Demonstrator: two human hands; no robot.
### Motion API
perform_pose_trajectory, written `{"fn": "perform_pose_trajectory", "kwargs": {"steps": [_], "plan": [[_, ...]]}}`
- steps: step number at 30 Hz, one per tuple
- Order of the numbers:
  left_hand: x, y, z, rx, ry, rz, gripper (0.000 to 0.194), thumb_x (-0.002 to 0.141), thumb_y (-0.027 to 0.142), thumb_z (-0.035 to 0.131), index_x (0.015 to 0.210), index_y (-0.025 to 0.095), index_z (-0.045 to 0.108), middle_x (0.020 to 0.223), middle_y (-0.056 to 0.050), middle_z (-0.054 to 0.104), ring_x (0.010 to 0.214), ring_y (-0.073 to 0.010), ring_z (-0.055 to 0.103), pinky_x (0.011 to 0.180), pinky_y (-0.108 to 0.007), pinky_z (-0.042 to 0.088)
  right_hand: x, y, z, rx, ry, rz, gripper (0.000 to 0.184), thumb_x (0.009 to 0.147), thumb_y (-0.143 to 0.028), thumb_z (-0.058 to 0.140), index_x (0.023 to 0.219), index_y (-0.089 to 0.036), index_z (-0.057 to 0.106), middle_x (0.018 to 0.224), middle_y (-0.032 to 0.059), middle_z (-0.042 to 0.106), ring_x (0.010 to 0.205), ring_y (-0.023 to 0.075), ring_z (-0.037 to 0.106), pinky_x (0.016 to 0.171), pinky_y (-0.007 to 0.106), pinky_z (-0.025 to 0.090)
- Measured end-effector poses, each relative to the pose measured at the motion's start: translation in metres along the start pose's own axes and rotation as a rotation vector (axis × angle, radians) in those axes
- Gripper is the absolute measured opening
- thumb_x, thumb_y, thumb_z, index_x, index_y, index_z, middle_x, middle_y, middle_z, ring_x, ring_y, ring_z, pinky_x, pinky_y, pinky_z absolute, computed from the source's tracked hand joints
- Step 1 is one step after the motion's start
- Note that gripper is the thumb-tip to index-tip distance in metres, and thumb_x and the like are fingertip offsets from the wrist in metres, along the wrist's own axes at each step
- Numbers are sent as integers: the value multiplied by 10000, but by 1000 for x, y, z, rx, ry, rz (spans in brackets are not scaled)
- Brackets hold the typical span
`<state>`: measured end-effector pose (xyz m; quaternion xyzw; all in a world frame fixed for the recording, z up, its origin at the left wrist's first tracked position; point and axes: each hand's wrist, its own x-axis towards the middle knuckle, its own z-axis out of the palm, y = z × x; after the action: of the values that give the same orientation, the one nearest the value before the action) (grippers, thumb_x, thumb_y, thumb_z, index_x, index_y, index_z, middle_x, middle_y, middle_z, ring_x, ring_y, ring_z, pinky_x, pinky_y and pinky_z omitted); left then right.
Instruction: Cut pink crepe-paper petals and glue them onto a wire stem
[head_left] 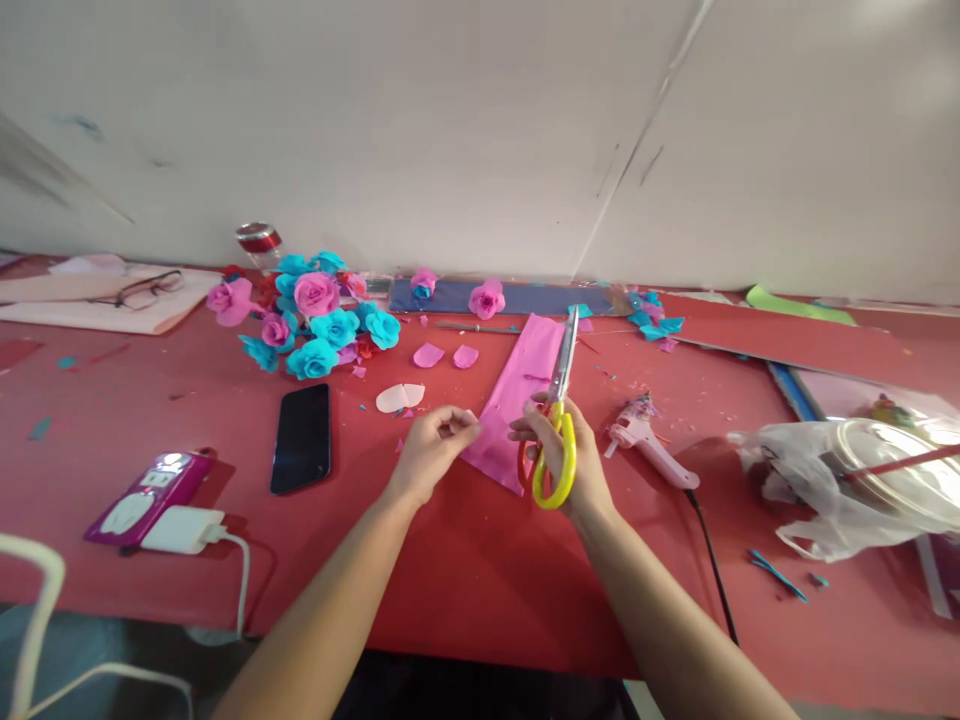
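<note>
A strip of pink crepe-like paper (517,385) lies slantwise in front of me. My left hand (435,447) is closed, thumb and fingertips together at the strip's left edge. What is between them, if anything, is too small to make out. Over the strip's right side, my right hand (566,455) holds scissors (564,375) with yellow and red handles, blades pointing away from me and together. Beyond my left hand lie a pale petal-shaped template (400,397) and two pink cut petals (429,355).
A bunch of blue and pink paper flowers (315,320) stands back left, near a phone (301,438) and a purple power strip (150,495). A corded glue gun (649,445) and a plastic bag (817,480) are on the right. A wall rises behind.
</note>
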<state>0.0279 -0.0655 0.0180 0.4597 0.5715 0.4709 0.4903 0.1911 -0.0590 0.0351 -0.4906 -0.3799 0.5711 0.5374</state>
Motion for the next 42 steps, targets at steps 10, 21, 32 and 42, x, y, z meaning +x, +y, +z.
{"fn": "perform_pose_trajectory", "kwargs": {"steps": [10,21,32,42], "plan": [[-2,-1,5,-412,48,-46,291,548,167,813,782,184,641,728,53,527,742,-86,525,730,-211,411,-5,10,5,138,-131,-4,478,603,-191,803,984,-246,520,674,-91,514,562,73,506,531,202,428],[-3,0,1,-431,-3,-198,314,536,215,820,827,154,718,823,-32,678,778,-135,599,758,-270,454,-7,8,2,100,-250,67,536,609,-155,783,1076,-244,538,712,-76,561,602,79,515,566,201,406],[24,-11,-62,618,516,196,281,658,133,658,932,182,693,1050,-122,685,1008,-281,608,929,-417,426,-6,5,5,96,-85,34,391,692,-250,739,1023,-203,537,632,-33,620,506,101,541,434,188,346],[17,-7,-31,-11,390,222,348,750,286,644,1074,159,623,873,-66,706,755,-179,674,732,-313,519,-10,-11,-2,64,2,-125,283,733,-234,630,1009,-201,572,568,-39,598,433,86,484,374,171,291]]}}
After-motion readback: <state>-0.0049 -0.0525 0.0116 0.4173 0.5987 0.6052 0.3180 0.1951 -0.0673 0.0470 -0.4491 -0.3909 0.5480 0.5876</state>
